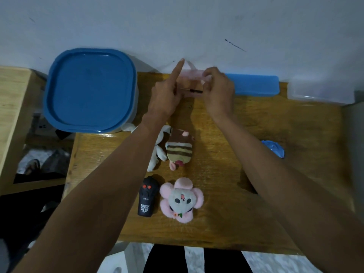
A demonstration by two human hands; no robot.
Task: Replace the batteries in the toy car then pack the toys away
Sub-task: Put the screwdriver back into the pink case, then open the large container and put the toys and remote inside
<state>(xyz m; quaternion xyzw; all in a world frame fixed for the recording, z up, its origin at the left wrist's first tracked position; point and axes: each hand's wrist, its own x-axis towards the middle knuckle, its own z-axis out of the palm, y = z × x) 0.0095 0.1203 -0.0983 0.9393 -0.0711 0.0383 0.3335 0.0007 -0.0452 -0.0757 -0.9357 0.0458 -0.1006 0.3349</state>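
Note:
My left hand (pixel 167 95) and my right hand (pixel 218 91) meet at the table's far edge, both gripping a pale pink see-through pouch (pixel 192 76). My left index finger sticks up against the wall. A thin tool with a black handle (pixel 194 91) lies across the pouch between my hands; whether it is inside the pouch I cannot tell. Nearer me on the table lie a black remote control (pixel 147 198), a pink and grey plush mouse (pixel 181 200), a striped plush (pixel 179 148) and a white and brown plush (pixel 158 154). No toy car shows.
A big tub with a blue lid (pixel 90 89) stands at the far left of the wooden table (pixel 246 223). A flat blue lid (pixel 256 84) leans by the wall, with a clear container (pixel 319 89) to its right. A crumpled blue thing (pixel 273 148) lies at the right.

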